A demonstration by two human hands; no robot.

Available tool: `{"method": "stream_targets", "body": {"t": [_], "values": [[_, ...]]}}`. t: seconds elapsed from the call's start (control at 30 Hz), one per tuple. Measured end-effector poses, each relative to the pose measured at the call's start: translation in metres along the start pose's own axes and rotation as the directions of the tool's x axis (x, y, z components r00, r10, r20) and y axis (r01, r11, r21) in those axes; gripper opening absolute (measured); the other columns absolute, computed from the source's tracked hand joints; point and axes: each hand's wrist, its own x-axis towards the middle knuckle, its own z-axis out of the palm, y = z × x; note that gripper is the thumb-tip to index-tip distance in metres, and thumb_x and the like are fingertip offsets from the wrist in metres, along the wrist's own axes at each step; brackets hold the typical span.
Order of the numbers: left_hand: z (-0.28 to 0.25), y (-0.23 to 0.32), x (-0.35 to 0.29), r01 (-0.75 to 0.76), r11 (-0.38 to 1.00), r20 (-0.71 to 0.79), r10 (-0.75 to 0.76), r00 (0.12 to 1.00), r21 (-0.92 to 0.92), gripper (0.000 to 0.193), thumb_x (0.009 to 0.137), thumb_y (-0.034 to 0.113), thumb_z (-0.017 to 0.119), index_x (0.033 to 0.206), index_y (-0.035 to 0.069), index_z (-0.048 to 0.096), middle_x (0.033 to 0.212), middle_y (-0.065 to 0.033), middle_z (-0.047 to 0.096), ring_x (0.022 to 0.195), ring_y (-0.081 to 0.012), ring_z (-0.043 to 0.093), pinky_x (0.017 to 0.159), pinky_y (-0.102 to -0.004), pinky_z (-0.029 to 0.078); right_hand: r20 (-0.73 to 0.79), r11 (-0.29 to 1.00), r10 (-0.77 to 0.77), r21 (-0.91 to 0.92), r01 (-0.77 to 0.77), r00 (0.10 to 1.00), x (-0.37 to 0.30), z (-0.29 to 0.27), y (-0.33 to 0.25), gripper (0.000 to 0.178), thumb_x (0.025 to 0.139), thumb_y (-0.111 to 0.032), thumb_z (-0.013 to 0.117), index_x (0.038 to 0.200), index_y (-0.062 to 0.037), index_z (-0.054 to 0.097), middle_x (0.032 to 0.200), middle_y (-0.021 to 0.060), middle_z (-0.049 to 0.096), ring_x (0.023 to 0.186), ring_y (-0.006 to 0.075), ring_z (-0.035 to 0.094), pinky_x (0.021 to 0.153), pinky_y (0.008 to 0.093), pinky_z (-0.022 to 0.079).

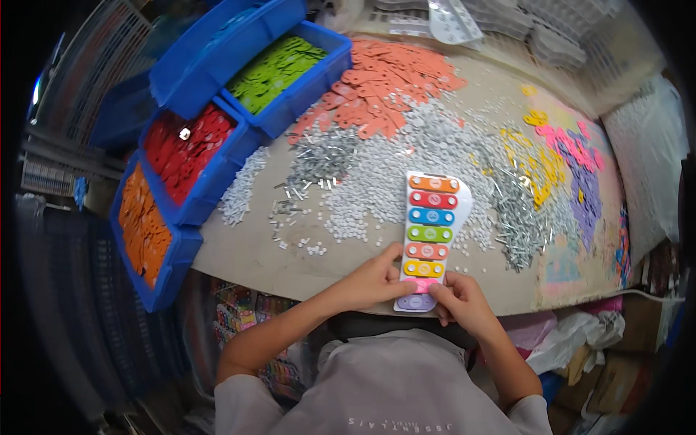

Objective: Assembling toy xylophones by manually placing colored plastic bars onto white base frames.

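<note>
A toy xylophone with a white base and a column of coloured bars lies near the table's front edge, its narrow end toward me. My left hand grips its left side low down, with the thumb on the pink bar. From the other side my right hand pinches the same end, its thumb also against the pink bar. Below that bar sits a purple one. Fingers partly hide the pink bar and its fastenings. White round plastic pieces are heaped beyond and beside the xylophone.
Blue bins at the left hold orange, red and green bars. Salmon bars are piled at the back. Metal pins lie right of the xylophone, with yellow, pink and purple pieces beyond.
</note>
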Motion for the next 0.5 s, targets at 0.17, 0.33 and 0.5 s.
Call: {"method": "stream_targets", "body": {"t": [0.17, 0.33, 0.5], "values": [[0.008, -0.005, 0.005, -0.119, 0.982, -0.053, 0.112, 0.992, -0.150, 0.056, 0.095, 0.014, 0.071, 0.137, -0.003, 0.037, 0.102, -0.0106, 0.068, 0.086, -0.0098, 0.069, 0.066, -0.0228, 0.052, -0.009, 1.000, 0.008, -0.024, -0.008, 1.000, 0.002, 0.002, -0.001, 0.020, 0.104, -0.020, 0.055, 0.100, -0.0011, 0.060, 0.063, -0.0016, 0.053, 0.049, 0.0070, 0.049, 0.045, 0.0223, 0.040], [0.005, -0.003, 0.004, -0.095, 0.995, -0.035, 0.095, 0.995, -0.014, 0.059, 0.094, 0.015, 0.069, 0.137, -0.007, 0.035, 0.109, -0.0154, 0.066, 0.086, -0.0147, 0.070, 0.071, -0.0286, 0.056, -0.023, 1.000, 0.002, -0.013, -0.003, 1.000, 0.003, 0.005, -0.001, 0.021, 0.104, -0.022, 0.055, 0.098, -0.0019, 0.059, 0.062, -0.0016, 0.052, 0.048, 0.0068, 0.048, 0.045, 0.0224, 0.040], [-0.010, 0.006, -0.012, -0.094, 0.989, -0.116, 0.108, 0.987, 0.118, 0.054, 0.094, 0.019, 0.070, 0.133, -0.005, 0.042, 0.083, -0.0055, 0.064, 0.073, -0.0104, 0.063, 0.062, -0.0293, 0.051, -0.025, 0.997, 0.043, -0.060, -0.044, 0.999, -0.001, -0.006, 0.000, 0.018, 0.104, -0.018, 0.056, 0.095, -0.0027, 0.056, 0.058, -0.0006, 0.054, 0.045, 0.0073, 0.049, 0.041, 0.0220, 0.036]]}}
